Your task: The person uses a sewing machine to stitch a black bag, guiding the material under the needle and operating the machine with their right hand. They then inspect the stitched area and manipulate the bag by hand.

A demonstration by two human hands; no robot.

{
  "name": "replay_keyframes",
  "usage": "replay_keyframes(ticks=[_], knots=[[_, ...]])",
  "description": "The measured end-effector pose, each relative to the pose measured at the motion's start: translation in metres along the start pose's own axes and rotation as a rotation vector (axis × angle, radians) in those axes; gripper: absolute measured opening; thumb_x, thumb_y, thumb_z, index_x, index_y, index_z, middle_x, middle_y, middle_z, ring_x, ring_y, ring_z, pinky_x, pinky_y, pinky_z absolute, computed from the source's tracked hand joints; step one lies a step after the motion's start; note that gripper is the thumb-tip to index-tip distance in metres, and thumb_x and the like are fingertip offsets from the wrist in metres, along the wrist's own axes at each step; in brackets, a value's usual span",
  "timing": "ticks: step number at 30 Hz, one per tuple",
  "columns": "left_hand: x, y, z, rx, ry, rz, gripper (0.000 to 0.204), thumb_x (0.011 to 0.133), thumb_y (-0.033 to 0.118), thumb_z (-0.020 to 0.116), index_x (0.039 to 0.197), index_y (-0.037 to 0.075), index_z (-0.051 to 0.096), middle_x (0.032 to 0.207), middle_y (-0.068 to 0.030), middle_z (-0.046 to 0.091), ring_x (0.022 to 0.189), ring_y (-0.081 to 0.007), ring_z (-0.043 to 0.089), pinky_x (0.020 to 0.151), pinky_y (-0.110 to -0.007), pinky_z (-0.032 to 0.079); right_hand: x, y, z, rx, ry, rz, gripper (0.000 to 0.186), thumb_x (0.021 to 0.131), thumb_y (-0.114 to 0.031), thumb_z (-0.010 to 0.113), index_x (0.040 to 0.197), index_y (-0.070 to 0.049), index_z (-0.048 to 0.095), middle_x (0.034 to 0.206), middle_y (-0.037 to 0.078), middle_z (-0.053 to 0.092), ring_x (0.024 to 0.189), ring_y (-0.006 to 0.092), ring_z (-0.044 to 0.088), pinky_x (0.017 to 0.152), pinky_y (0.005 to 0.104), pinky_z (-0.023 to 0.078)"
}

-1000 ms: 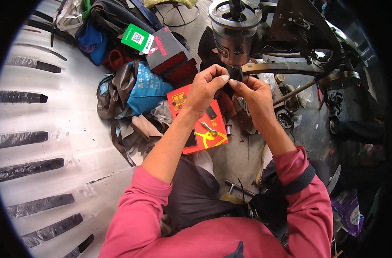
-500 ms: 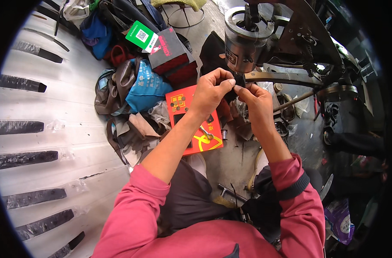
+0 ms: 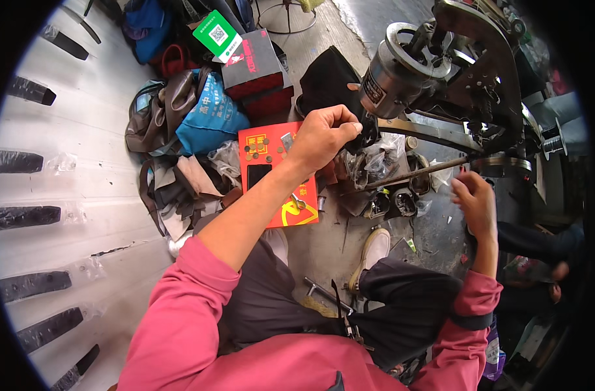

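Observation:
In front of the dark metal machine (image 3: pixel 401 72), with its cylinder-shaped head, my left hand (image 3: pixel 327 133) is raised, thumb and forefinger pinched together. Whatever sits between those fingertips is too small to make out. My right hand (image 3: pixel 475 199) is apart from it, off to the right, below the machine's round wheel (image 3: pixel 503 167). Its fingers are curled in toward the thumb, and I cannot see what they hold, if anything. Just beyond my left hand is a black cloth item (image 3: pixel 330 75). Under my left forearm lies a red box (image 3: pixel 291 218) bearing coins, a black phone (image 3: pixel 259 177) and a metal tool (image 3: pixel 299 201).
To the left are a blue bag (image 3: pixel 212 117), leather scraps (image 3: pixel 196 176) and a dark box (image 3: pixel 255 68) with a green card (image 3: pixel 217 36). Small containers (image 3: pixel 401 202) stand below the machine's arm. A T-shaped metal tool (image 3: pixel 327 293) lies between my legs. Another person's legs (image 3: pixel 538 241) show at right.
My hands were together by the machine; the right has drawn away to the right and down. My left stays raised and pinched. The view has shifted slightly.

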State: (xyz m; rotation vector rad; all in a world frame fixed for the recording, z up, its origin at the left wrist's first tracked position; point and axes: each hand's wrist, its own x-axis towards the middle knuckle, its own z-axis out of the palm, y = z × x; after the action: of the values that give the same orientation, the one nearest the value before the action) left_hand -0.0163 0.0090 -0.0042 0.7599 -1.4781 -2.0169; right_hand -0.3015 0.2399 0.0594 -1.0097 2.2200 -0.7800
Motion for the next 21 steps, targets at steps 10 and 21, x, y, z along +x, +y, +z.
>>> replay_keyframes(ticks=[10, 21], knots=[[-0.004, 0.005, 0.002, 0.026, 0.008, -0.02, 0.007, 0.095, 0.012, 0.068, 0.096, 0.006, 0.066, 0.086, 0.0068, 0.061, 0.079, -0.0014, 0.049, 0.072, -0.021, 0.039, 0.055, 0.111, -0.01, -0.012, 0.224, 0.198, 0.046, 0.1, -0.037, 0.064, 0.127, -0.001, 0.06, 0.083, 0.012, 0.066, 0.053, 0.0157, 0.06, 0.05, 0.0326, 0.048], [-0.003, 0.007, 0.008, -0.076, 0.029, 0.045, 0.007, 0.095, 0.009, 0.065, 0.091, 0.005, 0.062, 0.083, 0.0047, 0.058, 0.07, -0.0036, 0.051, 0.057, -0.023, 0.045, 0.036, 0.078, -0.094, -0.23, 0.702, -0.359, 0.027, 0.104, -0.022, 0.061, 0.118, 0.001, 0.064, 0.094, 0.014, 0.07, 0.083, 0.0226, 0.062, 0.079, 0.0353, 0.05]])
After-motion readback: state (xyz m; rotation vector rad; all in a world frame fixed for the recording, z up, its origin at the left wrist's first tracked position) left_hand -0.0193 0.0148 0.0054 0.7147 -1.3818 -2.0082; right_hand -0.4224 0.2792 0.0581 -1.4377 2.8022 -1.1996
